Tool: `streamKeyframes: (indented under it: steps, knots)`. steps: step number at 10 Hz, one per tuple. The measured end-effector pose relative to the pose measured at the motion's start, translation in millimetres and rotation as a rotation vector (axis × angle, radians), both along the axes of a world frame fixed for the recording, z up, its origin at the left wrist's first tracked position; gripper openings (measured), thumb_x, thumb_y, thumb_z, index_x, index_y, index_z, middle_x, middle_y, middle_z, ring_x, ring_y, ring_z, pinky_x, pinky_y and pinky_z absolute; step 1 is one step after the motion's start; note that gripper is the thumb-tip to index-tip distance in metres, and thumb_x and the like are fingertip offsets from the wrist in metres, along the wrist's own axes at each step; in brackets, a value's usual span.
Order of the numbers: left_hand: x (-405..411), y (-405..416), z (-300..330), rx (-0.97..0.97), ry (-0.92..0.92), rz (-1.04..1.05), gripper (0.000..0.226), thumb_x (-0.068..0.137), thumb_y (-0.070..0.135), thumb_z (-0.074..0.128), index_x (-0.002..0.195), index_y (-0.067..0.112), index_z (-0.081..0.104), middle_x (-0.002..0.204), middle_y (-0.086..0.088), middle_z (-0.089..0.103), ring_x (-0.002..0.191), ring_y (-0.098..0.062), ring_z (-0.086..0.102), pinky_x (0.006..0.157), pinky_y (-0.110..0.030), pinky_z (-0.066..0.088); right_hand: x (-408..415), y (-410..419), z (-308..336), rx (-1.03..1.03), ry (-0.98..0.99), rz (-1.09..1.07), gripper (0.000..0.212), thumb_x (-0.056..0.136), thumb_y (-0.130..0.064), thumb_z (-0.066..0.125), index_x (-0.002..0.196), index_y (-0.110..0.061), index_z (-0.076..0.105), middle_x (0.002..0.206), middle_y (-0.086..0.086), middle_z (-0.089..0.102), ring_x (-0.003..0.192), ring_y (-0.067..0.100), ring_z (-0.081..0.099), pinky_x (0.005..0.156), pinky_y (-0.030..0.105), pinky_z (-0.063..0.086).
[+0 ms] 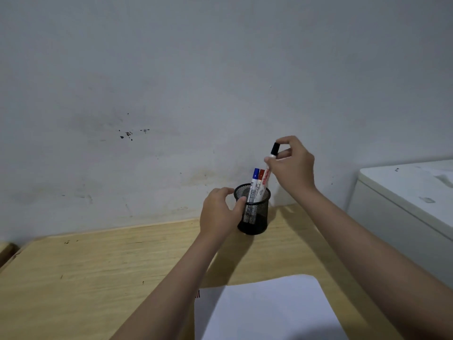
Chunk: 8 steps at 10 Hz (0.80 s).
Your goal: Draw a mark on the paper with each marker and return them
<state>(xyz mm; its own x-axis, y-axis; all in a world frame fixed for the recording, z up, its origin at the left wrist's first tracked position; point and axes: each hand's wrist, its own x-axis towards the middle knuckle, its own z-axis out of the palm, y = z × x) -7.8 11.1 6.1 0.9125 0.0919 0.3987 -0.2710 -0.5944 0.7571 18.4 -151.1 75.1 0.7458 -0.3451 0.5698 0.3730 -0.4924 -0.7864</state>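
Here round black mesh cup, left hand gripping.

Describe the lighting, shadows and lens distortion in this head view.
Head view: dim, soft, even light, no glare; the forearms cast broad faint shadows across the paper and the desk; the wide-angle lens bows the desk's back edge; the marker in the right hand looks slightly blurred, its print unreadable.
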Motion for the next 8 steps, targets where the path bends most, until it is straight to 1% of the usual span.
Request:
streamKeyframes:
  steps: [1, 2, 3, 4, 5, 6, 7, 8]
  knots:
    - [9.7, -3.8, -4.8, 0.045, 0.010, 0.000, 0.043, 0.080, 0.041, 0.065, 0.111, 0.011, 0.065, 0.115, -0.003, 0.064, 0.107, -0.022, 0.059, 0.087, -0.038, 0.050, 13.3, -0.1, -18.0, -0.087, 0.139, 0.009, 0.030, 0.071, -0.007, 0.074, 0.098, -0.011, 0.060, 0.061, -0.003, 0.058, 0.056, 0.006, 0.056, 0.051, 0.019, 0.043]
    - [14.3, -5.0, -8.6, 0.048, 0.046, -0.006, 0.047, 0.080, 0.042, 0.065, 0.114, 0.010, 0.064, 0.117, -0.005, 0.064, 0.107, -0.022, 0.060, 0.086, -0.037, 0.051, 22.4, -1.6, -33.8, -0.137, 0.222, 0.001, 0.031, 0.067, -0.007, 0.078, 0.092, -0.009, 0.060, 0.062, -0.001, 0.059, 0.056, 0.006, 0.056, 0.048, 0.020, 0.041]
    - [15.3, -4.1, -11.1, 0.049, 0.056, 0.008, 0.049, 0.079, 0.044, 0.066, 0.114, 0.010, 0.063, 0.118, -0.005, 0.064, 0.107, -0.022, 0.060, 0.085, -0.038, 0.052, 27.6, -2.3, -44.4, -0.184, 0.263, 0.003, 0.034, 0.063, -0.011, 0.082, 0.090, -0.009, 0.060, 0.066, 0.003, 0.063, 0.058, 0.013, 0.059, 0.048, 0.022, 0.043]
    - [15.3, -3.4, -9.8, 0.062, 0.067, 0.018, 0.048, 0.079, 0.044, 0.066, 0.113, 0.011, 0.062, 0.118, -0.004, 0.063, 0.106, -0.021, 0.061, 0.083, -0.038, 0.053, 28.6, -1.3, -49.9, -0.196, 0.288, 0.004, 0.036, 0.065, -0.023, 0.082, 0.091, -0.011, 0.060, 0.066, -0.001, 0.061, 0.060, 0.013, 0.059, 0.050, 0.024, 0.043]
    - [12.5, -5.5, -7.0, 0.081, 0.046, 0.006, 0.046, 0.080, 0.043, 0.064, 0.114, 0.012, 0.061, 0.118, -0.004, 0.063, 0.105, -0.021, 0.060, 0.083, -0.037, 0.053, 22.2, -3.8, -46.8, -0.194, 0.279, -0.020, 0.043, 0.068, -0.035, 0.080, 0.099, -0.014, 0.059, 0.083, 0.005, 0.064, 0.074, 0.020, 0.062, 0.061, 0.029, 0.048]
    - [0.4, -6.6, 0.3, 0.049, 0.040, -0.024, 0.041, 0.081, 0.040, 0.064, 0.112, 0.013, 0.062, 0.115, -0.004, 0.063, 0.103, -0.021, 0.060, 0.082, -0.035, 0.052, 3.3, -3.1, -24.1, -0.168, 0.171, -0.029, 0.038, 0.073, -0.036, 0.075, 0.101, -0.014, 0.060, 0.096, 0.007, 0.066, 0.082, 0.021, 0.062, 0.071, 0.036, 0.053]
    - [-21.9, -2.5, 7.4, -0.003, -0.027, -0.070, 0.037, 0.081, 0.038, 0.065, 0.111, 0.015, 0.063, 0.111, 0.000, 0.063, 0.100, -0.017, 0.060, 0.081, -0.029, 0.049, -32.5, -1.5, 24.5, -0.043, -0.133, -0.024, 0.025, 0.076, -0.030, 0.074, 0.094, -0.015, 0.063, 0.089, 0.002, 0.067, 0.079, 0.016, 0.064, 0.074, 0.039, 0.057]
    - [-58.5, 2.5, 11.9, -0.090, -0.093, -0.119, 0.032, 0.079, 0.039, 0.067, 0.107, 0.025, 0.064, 0.105, 0.010, 0.062, 0.093, -0.004, 0.058, 0.073, -0.012, 0.042, -98.2, -4.5, 84.9, 0.131, -0.511, 0.009, 0.014, 0.079, -0.026, 0.072, 0.087, -0.020, 0.064, 0.080, -0.003, 0.066, 0.072, 0.007, 0.065, 0.064, 0.025, 0.055]
